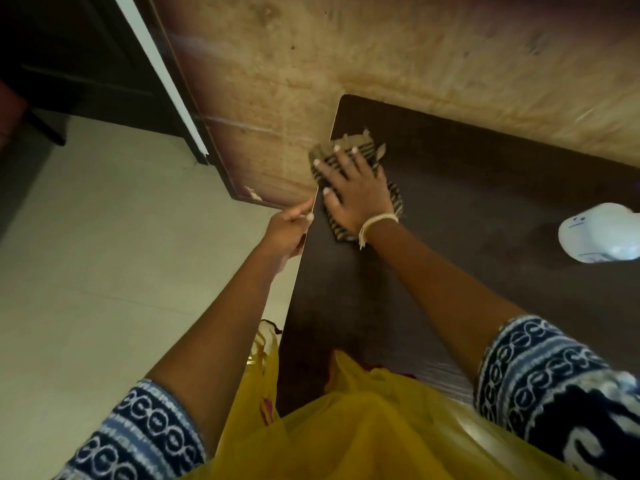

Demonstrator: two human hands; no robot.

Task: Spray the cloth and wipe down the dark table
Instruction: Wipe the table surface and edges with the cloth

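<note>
Your right hand (349, 192) presses flat, fingers spread, on the striped woven cloth (346, 161) near the dark tabletop (450, 209) corner; your left hand (289, 230) grips the edge.

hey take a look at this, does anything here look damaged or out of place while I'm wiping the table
One thing: the brown wooden panel leaning beyond the dark table has a chipped lower corner, with pale patches where the surface has flaked off. The cloth under your right hand looks frayed at its far edge. No spills show.
</note>
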